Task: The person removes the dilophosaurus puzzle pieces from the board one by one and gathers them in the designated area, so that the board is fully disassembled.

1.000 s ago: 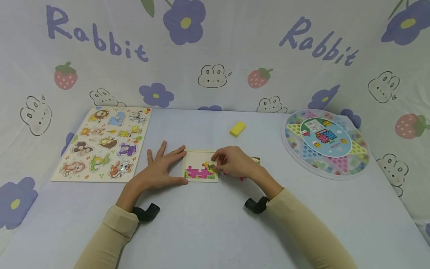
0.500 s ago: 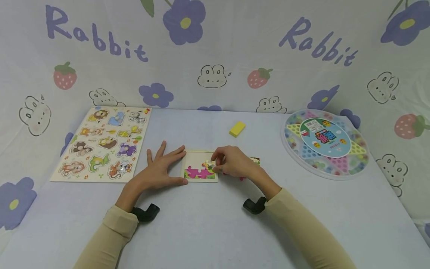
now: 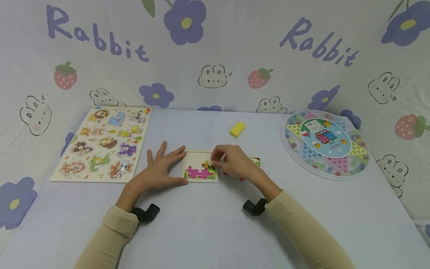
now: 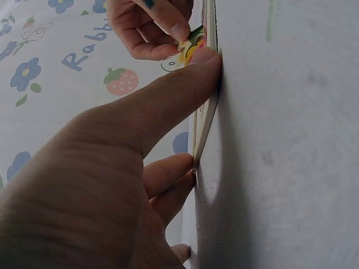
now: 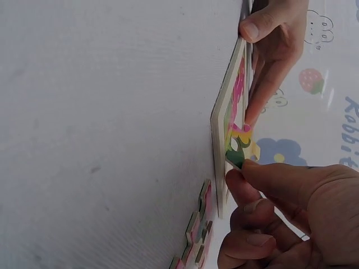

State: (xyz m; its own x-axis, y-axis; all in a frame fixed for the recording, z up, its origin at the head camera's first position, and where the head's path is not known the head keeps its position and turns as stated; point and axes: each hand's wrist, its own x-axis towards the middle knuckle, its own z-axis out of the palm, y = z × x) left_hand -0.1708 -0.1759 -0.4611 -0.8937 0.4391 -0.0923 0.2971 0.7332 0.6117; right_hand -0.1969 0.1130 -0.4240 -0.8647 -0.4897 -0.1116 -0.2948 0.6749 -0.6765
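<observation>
A small wooden jigsaw tray (image 3: 193,157) lies mid-table, with magenta and green pieces (image 3: 198,173) along its near side. My left hand (image 3: 157,170) has its fingers spread and fairly straight, the thumb and fingertips touching the tray's left corners. Over the tray's right side, my right hand (image 3: 231,161) pinches a green and yellow puzzle piece (image 5: 238,150) between thumb and index finger. In the right wrist view that piece is tilted against the tray; whether it lies flat in its place is hidden by the fingers.
Loose puzzle pieces (image 5: 193,227) lie right of the tray, partly under my right hand. A yellow block (image 3: 237,129) sits behind. An animal puzzle board (image 3: 111,129) occupies the left, and a round board game (image 3: 326,140) the right. A patterned cloth (image 3: 215,48) hangs at the back.
My right hand has shifted very slightly left with its pinched piece over the tray. The left hand and the tray stay where they were.
</observation>
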